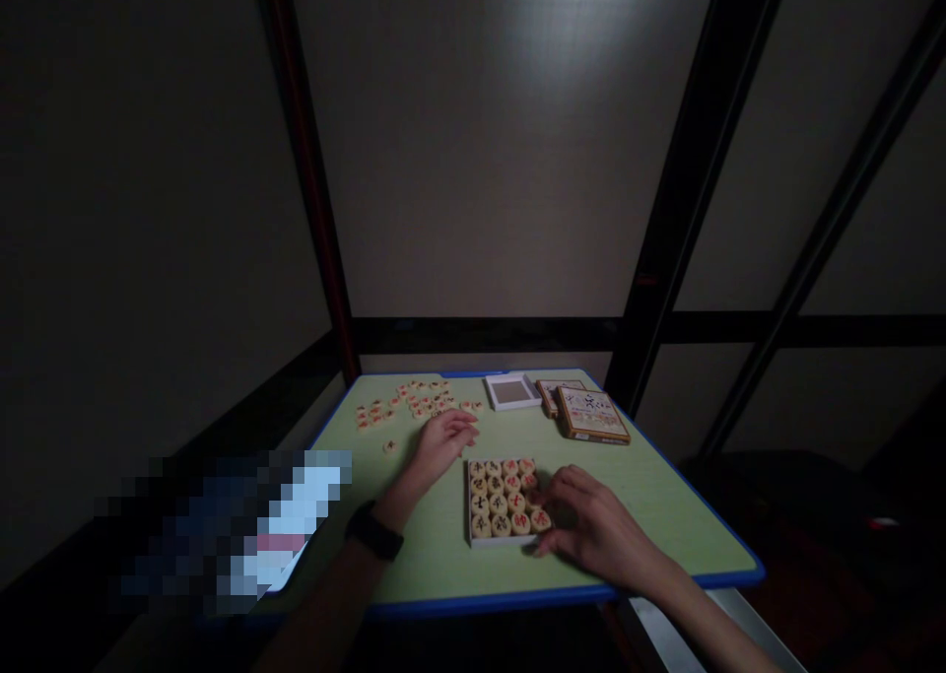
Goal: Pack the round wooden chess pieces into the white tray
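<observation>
A shallow white box [506, 543] lies near the front middle of the green table, filled with rows of round Chinese chess pieces [498, 504], black characters on the left and red on the right. My right hand [595, 525] rests at the box's right side, thumb and fingers apart around the pieces by that edge; its fingertips are partly hidden. My left hand [443, 444], with a black band on the wrist, hovers over the table beyond the box. Its fingers stretch rightward, loosely bent, close to the loose Chinese chess pieces [376, 417]. I see nothing in its fingers.
One lone piece [390, 447] lies left of my left hand. At the back stands an open white box lid [513, 391]. Two printed boxes [593, 414] overlap at the back right. A blurred-out bright screen [296, 525] is at the left edge of the blue-rimmed table [665, 505].
</observation>
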### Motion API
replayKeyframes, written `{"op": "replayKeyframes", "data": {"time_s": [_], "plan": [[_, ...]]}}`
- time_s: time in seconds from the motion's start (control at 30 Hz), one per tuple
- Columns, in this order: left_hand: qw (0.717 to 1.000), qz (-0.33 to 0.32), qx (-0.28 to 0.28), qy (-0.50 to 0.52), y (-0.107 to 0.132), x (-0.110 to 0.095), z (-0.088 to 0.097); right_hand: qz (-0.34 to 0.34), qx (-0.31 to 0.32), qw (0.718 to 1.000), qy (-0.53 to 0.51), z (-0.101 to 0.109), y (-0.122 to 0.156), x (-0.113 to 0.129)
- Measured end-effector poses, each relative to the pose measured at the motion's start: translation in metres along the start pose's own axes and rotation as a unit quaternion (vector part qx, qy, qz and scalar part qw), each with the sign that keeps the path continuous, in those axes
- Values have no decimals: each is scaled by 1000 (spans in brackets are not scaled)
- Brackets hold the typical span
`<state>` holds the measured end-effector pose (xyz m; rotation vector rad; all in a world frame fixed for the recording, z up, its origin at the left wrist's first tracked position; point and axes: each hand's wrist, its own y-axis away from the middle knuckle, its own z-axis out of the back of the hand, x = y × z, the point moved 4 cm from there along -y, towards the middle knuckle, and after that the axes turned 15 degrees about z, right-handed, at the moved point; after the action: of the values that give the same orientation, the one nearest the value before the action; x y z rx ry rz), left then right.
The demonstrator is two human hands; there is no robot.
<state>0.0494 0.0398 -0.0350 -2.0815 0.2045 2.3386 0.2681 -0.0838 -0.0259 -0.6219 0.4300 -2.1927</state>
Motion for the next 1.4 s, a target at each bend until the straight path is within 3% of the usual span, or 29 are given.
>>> {"op": "replayKeyframes", "data": {"time_s": [0.2,0.33,0.43,0.87,0.97,1.13,1.2,1.3,1.4], "plan": [[989,-64,-50,-126,-3,3,1,-16,43,999,-10,0,1,2],[954,-82,-49,-283,7,2,-6,-8,49,998,-25,0,1,3],[935,-83,-45,-341,15,-1,-10,-4,48,998,-36,-1,1,3],[942,-29,-9,-334,22,-3,-13,-49,49,995,-76,-5,9,0],[927,-54,-28,-371,19,-2,-10,-60,47,993,-88,-3,9,0],[858,-110,-103,-491,19,-8,-1,-74,52,992,-88,-4,10,0],[845,-137,-112,-506,24,-11,-2,-73,51,992,-92,-5,9,-1],[846,-178,-81,-496,32,-11,-11,-63,48,993,-91,-6,7,-3],[864,-175,-51,-469,35,-7,-18,-56,47,994,-86,-7,5,-5]]}}
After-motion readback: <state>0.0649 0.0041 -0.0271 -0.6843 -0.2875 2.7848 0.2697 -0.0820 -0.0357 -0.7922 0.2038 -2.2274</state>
